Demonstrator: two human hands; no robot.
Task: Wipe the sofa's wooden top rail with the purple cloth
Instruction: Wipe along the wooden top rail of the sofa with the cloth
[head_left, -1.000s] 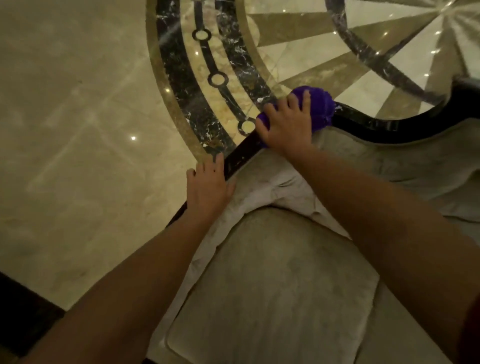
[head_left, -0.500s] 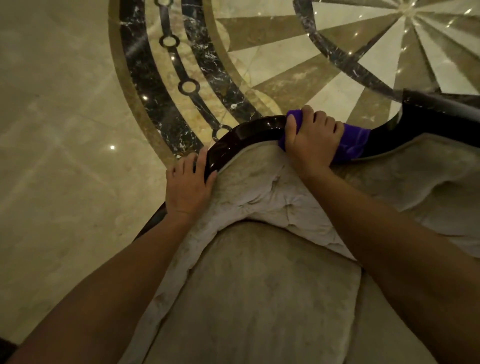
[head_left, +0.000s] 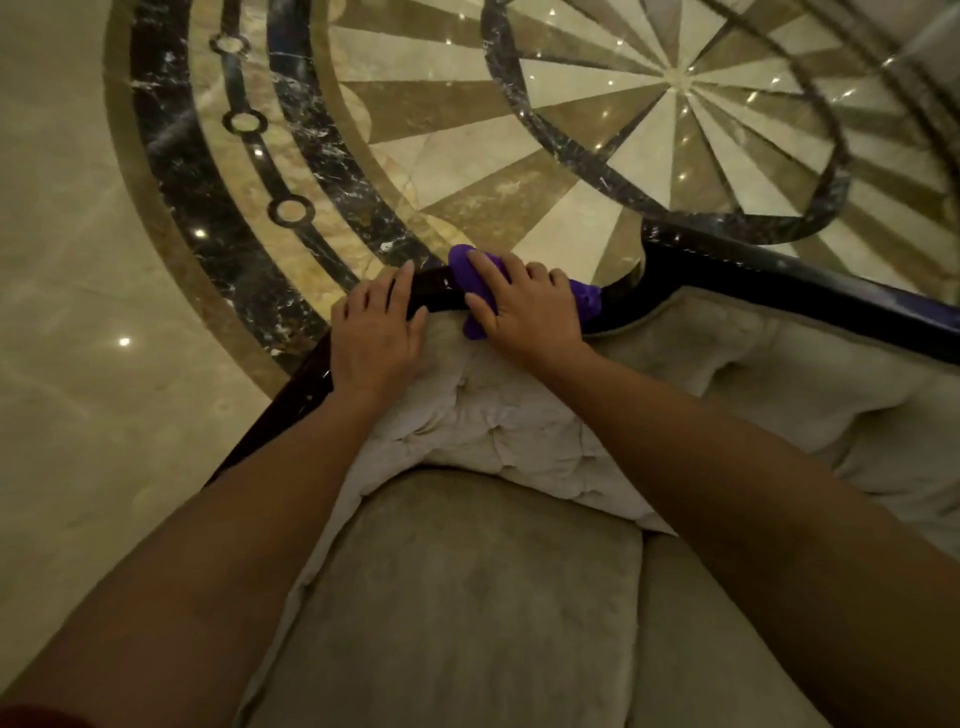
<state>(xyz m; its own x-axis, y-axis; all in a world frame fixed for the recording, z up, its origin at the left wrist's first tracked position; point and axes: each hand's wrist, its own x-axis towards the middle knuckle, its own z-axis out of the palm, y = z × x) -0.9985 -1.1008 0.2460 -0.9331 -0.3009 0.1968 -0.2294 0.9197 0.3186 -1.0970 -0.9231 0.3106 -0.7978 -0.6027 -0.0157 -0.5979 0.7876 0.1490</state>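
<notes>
On top rail (head_left: 779, 291), hand (head_left: 524, 306) presses cloth (head_left: 462, 260)

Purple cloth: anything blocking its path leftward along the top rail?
Yes. The left hand rests on the top rail just left of the purple cloth, which the right hand presses onto the rail.

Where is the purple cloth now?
The purple cloth lies under the right hand on the dark top rail, beside the left hand.

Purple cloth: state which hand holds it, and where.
The right hand presses the bunched purple cloth onto the dark top rail, gripping its middle. The left hand rests on the rail, holding nothing.
</notes>
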